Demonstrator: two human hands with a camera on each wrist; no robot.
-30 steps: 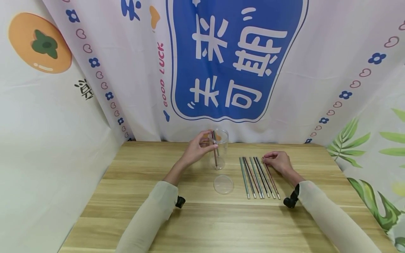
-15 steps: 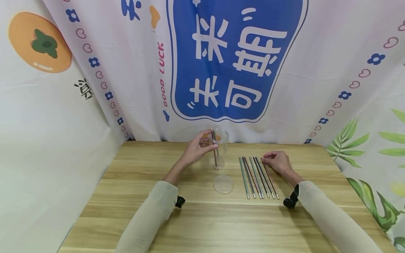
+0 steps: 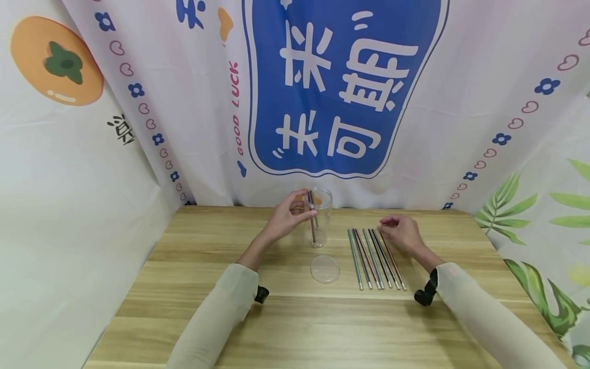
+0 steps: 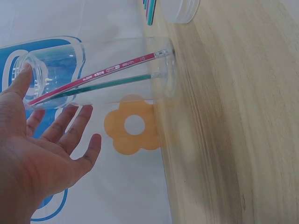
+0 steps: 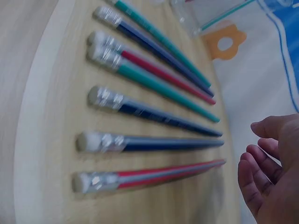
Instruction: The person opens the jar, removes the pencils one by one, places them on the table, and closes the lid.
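Note:
My left hand [image 3: 287, 215] holds a clear jar [image 3: 324, 219] near its rim, thumb on one side and fingers on the other. Inside the jar, a red pencil [image 4: 117, 67] and a green pencil [image 4: 110, 83] lean with their eraser ends down. To the right, several pencils lie side by side on the table, erasers toward me; a striped red pencil [image 5: 159, 177] is the rightmost. My right hand [image 3: 403, 234] hovers by that pencil's tip, its fingers loosely bent and holding nothing. In the right wrist view a gap shows between fingers and pencils.
A round clear lid [image 3: 325, 269] lies flat on the wooden table [image 3: 295, 328], in front of the jar. Printed cloth [image 3: 212, 154] hangs right behind the table's back edge. Black wrist cameras sit on both sleeves.
The rightmost red pencil has slid slightly left toward the others. My right hand moved with it, then came off its tip. The left hand and jar stay in place.

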